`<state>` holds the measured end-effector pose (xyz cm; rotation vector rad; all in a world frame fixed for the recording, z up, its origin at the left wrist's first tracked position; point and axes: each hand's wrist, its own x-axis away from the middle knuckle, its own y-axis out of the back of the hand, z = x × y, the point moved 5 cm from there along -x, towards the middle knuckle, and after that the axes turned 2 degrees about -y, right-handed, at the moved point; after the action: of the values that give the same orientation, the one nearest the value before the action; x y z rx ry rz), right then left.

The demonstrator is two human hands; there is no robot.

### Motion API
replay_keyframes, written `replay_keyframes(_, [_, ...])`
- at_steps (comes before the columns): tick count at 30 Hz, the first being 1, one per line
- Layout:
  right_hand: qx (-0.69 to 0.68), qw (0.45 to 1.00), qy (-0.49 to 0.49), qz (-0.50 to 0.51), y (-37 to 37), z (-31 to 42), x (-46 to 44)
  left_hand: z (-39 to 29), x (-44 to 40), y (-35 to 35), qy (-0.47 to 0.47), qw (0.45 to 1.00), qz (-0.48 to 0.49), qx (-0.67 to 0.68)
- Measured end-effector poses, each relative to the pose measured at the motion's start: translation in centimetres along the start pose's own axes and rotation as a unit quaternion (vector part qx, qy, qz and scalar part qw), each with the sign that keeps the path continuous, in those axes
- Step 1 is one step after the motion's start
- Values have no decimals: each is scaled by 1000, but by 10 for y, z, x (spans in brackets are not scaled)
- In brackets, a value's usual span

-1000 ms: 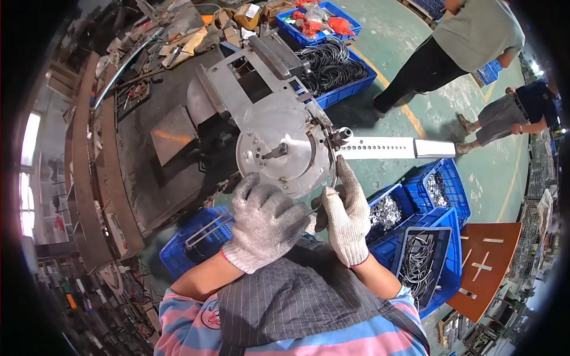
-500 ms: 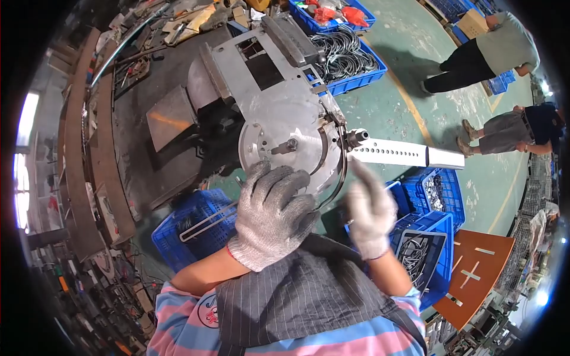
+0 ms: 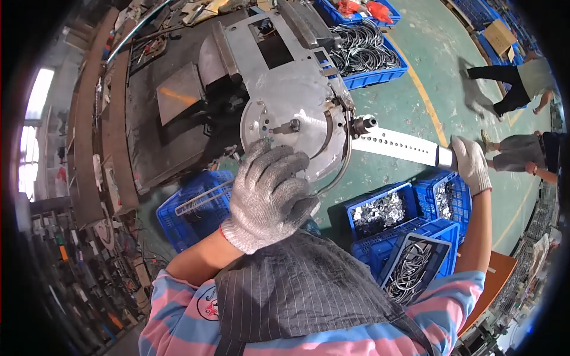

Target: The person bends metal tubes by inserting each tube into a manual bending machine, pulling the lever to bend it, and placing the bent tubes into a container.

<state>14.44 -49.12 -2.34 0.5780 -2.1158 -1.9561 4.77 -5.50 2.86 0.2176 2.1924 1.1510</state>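
A round metal plate (image 3: 303, 113) with a centre stud lies before me on the machine. My left hand (image 3: 270, 193), in a grey-white glove, rests at its near edge with the fingers bent and slightly apart; what its fingertips touch is hidden. A curved metal rod (image 3: 343, 172) runs round the plate's right side, its near end close to my left hand. On the right, my gloved right hand (image 3: 471, 163) is wrapped round the outer end of the long white perforated lever (image 3: 398, 145), which reaches out from a black pivot (image 3: 364, 124).
Blue crates of small metal parts (image 3: 380, 213) and bent rods (image 3: 409, 267) stand at the lower right. Another blue crate (image 3: 371, 77) holds curved rods behind the machine. A wire-topped crate (image 3: 196, 210) is at the left. Two people (image 3: 516, 86) stand at the right.
My right hand has left the rod beside the plate and moved right to the lever's end, closing on it. My left hand stays by the plate. The person in the light top has moved away.
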Motion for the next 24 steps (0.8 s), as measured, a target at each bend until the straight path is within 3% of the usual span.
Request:
replay_keyframes(1, [-34,998,-33,40,-5,0,0,-1,0,1,-4,1000,-9,5])
replay_keyframes(3, [-23,999,-35,10,0,9,7,-1,-2,2,-10,1000,-10,8])
replay_keyframes(5, [-146,965,-213,49,4,16,25,0,0,2,-12,1000,-10,11])
replay_keyframes(6, [-118,976,-181,-19,14,30,39,0,1,3,-17,1000,-15,16])
replay_keyframes(9, [-203,917,-333,81,39,85,82,2,4,2,-37,998,-40,18])
replay_keyframes(11, [-203,913,-350,-48,40,122,116,8,10,0,-51,996,-50,43])
replay_keyframes(12, [-126,943,-306,-34,39,131,128,9,10,1,-59,996,-58,36])
replay_keyframes(13, [-121,940,-316,-41,37,142,141,11,11,5,-66,995,-66,26])
replay_keyframes(15, [25,964,-264,-35,39,180,161,13,17,16,-84,994,-60,25])
replay_keyframes(16, [92,968,-211,-101,46,218,176,14,20,23,-79,995,-59,-1])
replay_keyframes(17, [-1,962,-274,-8,58,255,178,15,25,28,-73,996,-54,-25])
replay_keyframes(18, [63,971,-201,-110,60,298,189,19,29,32,-70,997,-40,-10])
replay_keyframes(19, [3,969,-245,-16,72,340,190,25,30,31,-78,996,-37,-1])
replay_keyframes(20, [-228,821,-510,119,82,372,187,34,32,29,-68,996,-39,43])
replay_keyframes(21, [-225,798,-552,93,107,417,170,39,35,27,-60,994,-37,88])
replay_keyframes(23, [-181,775,-591,130,112,422,168,30,36,28,-87,992,-39,77])
replay_keyframes(24, [-159,797,-571,118,106,422,172,24,35,27,-85,996,-21,22])
